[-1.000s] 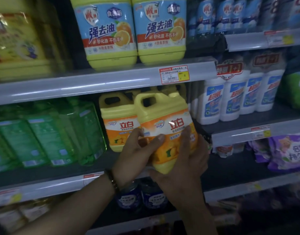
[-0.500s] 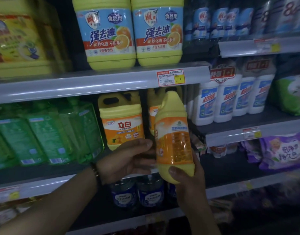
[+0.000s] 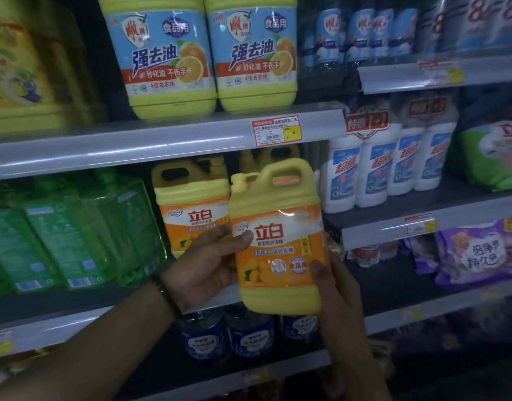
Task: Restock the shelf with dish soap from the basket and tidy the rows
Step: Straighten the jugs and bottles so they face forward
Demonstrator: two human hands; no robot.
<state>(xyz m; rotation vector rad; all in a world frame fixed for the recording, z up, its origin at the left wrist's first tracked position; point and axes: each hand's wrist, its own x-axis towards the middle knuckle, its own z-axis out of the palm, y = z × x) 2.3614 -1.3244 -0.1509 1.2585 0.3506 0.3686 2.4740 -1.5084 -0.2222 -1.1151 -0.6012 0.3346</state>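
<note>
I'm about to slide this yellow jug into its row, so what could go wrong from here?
The held jug may knock the matching jug beside it as it goes in. Its handle sits close under the shelf edge and could catch. The left hand and right hand grip only its lower sides, so it might slip.

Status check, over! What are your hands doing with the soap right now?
Both hands on it: left hand, right hand gripping the yellow soap jug. Jug upright, label forward, in front of the shelf gap. Matching jug beside the gap; nothing blocking.

three orange-label yellow soap jugs (image 3: 278, 238), two blue-label yellow jugs (image 3: 168, 53), four white bottles (image 3: 388, 166)
</note>
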